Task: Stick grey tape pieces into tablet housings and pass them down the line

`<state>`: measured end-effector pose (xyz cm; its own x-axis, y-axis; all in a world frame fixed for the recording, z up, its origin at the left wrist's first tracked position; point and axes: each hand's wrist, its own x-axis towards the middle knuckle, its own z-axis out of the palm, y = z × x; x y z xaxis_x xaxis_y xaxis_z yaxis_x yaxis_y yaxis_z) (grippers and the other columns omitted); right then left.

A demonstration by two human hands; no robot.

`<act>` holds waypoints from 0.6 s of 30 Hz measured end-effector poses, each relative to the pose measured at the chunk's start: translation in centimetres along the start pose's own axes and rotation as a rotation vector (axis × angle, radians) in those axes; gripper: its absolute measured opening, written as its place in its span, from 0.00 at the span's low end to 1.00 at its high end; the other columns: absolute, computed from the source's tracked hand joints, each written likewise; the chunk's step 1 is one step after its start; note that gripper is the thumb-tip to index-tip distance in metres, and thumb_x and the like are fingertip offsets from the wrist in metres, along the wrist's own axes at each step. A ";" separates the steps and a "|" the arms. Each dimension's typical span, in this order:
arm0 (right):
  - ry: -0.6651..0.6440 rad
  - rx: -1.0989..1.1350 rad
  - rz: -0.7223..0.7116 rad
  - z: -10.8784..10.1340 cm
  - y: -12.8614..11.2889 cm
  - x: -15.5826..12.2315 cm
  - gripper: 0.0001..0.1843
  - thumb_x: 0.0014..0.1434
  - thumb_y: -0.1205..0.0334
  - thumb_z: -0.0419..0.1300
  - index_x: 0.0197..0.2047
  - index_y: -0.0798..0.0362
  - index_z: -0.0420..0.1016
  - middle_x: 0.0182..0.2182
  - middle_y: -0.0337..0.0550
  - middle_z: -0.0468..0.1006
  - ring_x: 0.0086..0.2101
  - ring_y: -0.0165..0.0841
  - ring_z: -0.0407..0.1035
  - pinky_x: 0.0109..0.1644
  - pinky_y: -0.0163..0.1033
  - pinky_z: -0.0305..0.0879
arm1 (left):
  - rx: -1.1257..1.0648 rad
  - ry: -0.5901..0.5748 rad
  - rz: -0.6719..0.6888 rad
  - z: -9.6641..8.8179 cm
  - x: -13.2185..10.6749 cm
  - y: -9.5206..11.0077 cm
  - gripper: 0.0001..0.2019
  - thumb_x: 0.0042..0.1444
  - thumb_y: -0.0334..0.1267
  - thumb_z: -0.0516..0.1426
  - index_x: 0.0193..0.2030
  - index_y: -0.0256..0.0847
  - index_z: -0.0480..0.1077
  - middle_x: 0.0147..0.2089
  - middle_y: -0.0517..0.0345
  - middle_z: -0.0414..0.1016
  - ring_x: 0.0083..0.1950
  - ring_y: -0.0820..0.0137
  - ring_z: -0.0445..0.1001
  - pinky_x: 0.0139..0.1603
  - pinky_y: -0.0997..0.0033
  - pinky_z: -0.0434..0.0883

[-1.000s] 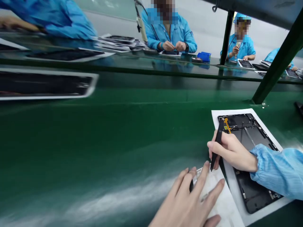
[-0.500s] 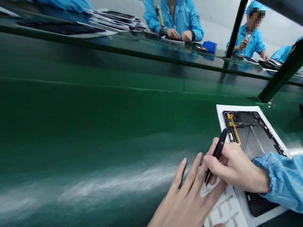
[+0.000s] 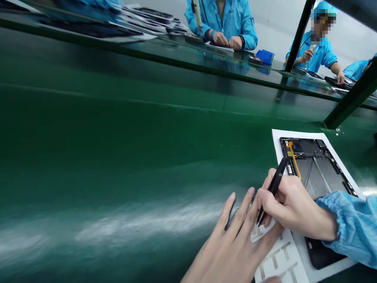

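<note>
My left hand (image 3: pixel 232 243) lies flat with fingers spread, pressing on a white sheet of T-shaped stickers (image 3: pixel 279 257). In my right hand (image 3: pixel 291 204) is a pair of black tweezers (image 3: pixel 277 179), held like a pen. Their tips point down at the sheet, between the index finger and thumb side of my left hand. Whether a sticker is in the tips I cannot make out. Beneath my right wrist lies an opened tablet housing (image 3: pixel 316 171) with an orange flex cable (image 3: pixel 295 162), resting on white paper (image 3: pixel 278 147). My right forearm and sleeve hide part of the housing.
The green bench top (image 3: pixel 132 157) stretches to the left. A raised glass-topped shelf (image 3: pixel 182 55) runs along the back, on a slanted green post (image 3: pixel 350 94). Beyond it, people in blue work clothes sit near a blue bin (image 3: pixel 266 57) and stacked panels (image 3: pixel 153 19).
The view has shifted slightly. My right hand and the tweezers stay over the sticker sheet, their tips slightly higher. My left hand keeps its place on the sheet.
</note>
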<state>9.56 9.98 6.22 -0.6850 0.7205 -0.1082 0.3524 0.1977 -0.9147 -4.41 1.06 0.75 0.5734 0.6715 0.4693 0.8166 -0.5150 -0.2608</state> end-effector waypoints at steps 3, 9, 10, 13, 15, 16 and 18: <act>0.001 -0.018 -0.007 -0.1 0.0 0.0 0.07 0.58 0.60 0.50 0.28 0.49 0.58 0.18 0.34 0.69 0.18 0.31 0.75 0.18 0.28 0.67 | -0.006 -0.039 -0.002 0.0 0.0 0.0 0.33 0.61 0.61 0.44 0.67 0.44 0.57 0.58 0.47 0.71 0.59 0.52 0.68 0.59 0.51 0.58; 0.013 -0.007 -0.008 -0.1 0.1 -0.1 0.08 0.58 0.59 0.51 0.28 0.48 0.57 0.17 0.33 0.68 0.18 0.31 0.74 0.17 0.28 0.68 | -0.029 -0.061 -0.022 -1.4 0.3 -0.2 0.32 0.64 0.59 0.43 0.69 0.43 0.54 0.60 0.45 0.69 0.60 0.51 0.67 0.58 0.50 0.62; 0.012 0.000 -0.008 -0.1 0.2 -0.1 0.08 0.58 0.59 0.51 0.28 0.48 0.57 0.17 0.33 0.69 0.18 0.31 0.74 0.18 0.29 0.68 | -0.053 -0.073 -0.024 -1.6 0.3 -0.2 0.32 0.64 0.59 0.44 0.69 0.43 0.54 0.60 0.46 0.69 0.60 0.50 0.67 0.57 0.49 0.63; 0.005 0.006 -0.004 -0.1 0.2 0.0 0.08 0.59 0.60 0.51 0.28 0.48 0.57 0.18 0.33 0.69 0.18 0.31 0.74 0.18 0.29 0.68 | -0.170 -0.075 -0.075 -1.6 0.0 0.0 0.30 0.63 0.58 0.46 0.68 0.47 0.56 0.61 0.49 0.68 0.62 0.51 0.66 0.59 0.48 0.63; -0.001 -0.006 -0.006 -0.1 0.1 0.0 0.09 0.59 0.59 0.51 0.28 0.48 0.57 0.18 0.33 0.68 0.18 0.31 0.73 0.18 0.30 0.67 | -0.257 -0.076 -0.154 -1.3 -0.3 0.3 0.29 0.63 0.57 0.48 0.67 0.48 0.57 0.63 0.51 0.67 0.64 0.53 0.63 0.63 0.48 0.60; -0.005 -0.014 -0.012 -0.1 0.0 0.0 0.09 0.59 0.59 0.51 0.28 0.48 0.57 0.18 0.33 0.68 0.18 0.31 0.73 0.18 0.30 0.66 | -0.290 -0.077 -0.193 -1.2 -0.5 0.4 0.29 0.63 0.57 0.48 0.67 0.49 0.58 0.64 0.52 0.66 0.65 0.54 0.61 0.65 0.47 0.58; -0.018 -0.022 -0.032 -0.2 0.0 0.0 0.08 0.60 0.59 0.51 0.29 0.49 0.57 0.19 0.34 0.69 0.19 0.31 0.72 0.19 0.31 0.65 | -0.329 -0.075 -0.246 -0.9 -0.8 0.8 0.28 0.62 0.56 0.49 0.66 0.49 0.60 0.65 0.53 0.65 0.67 0.54 0.59 0.66 0.46 0.55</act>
<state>9.67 10.14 6.33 -0.7075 0.7015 -0.0859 0.3436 0.2352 -0.9092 -4.33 -0.36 0.93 0.3770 0.8266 0.4180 0.8720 -0.4688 0.1407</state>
